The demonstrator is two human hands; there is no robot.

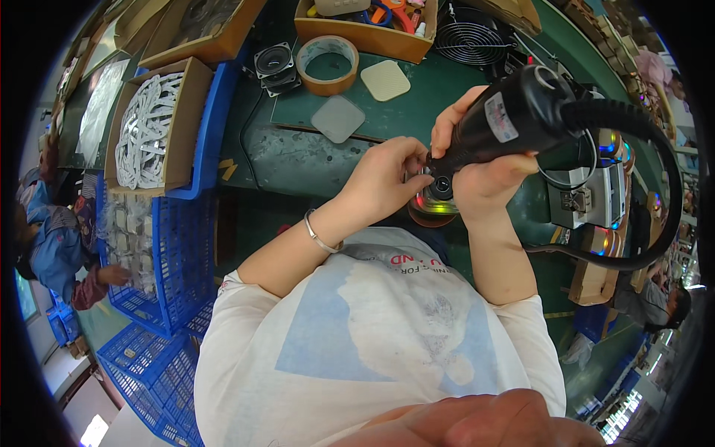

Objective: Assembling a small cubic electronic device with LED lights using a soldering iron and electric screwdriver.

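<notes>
My right hand [488, 167] is wrapped round a thick black cylindrical hand tool [477, 134] with a ribbed black cord at its upper end. The tool slants down to the left in front of my chest. Close to its lower end, my left hand [383, 179] is closed, thumb and fingers drawn together; what they pinch is hidden. Directly below the tool's end is a small round device [433, 208] glowing green, yellow and red. The tool and my hands cover most of its top.
A tape roll [328, 65], a small speaker [275, 68] and two rounded square pads [338, 119] lie on the green bench. At left, a carton of white strips [149, 130] stands above blue crates [175, 253]. A ribbed cord [666, 201] loops at right. Co-workers sit on both sides.
</notes>
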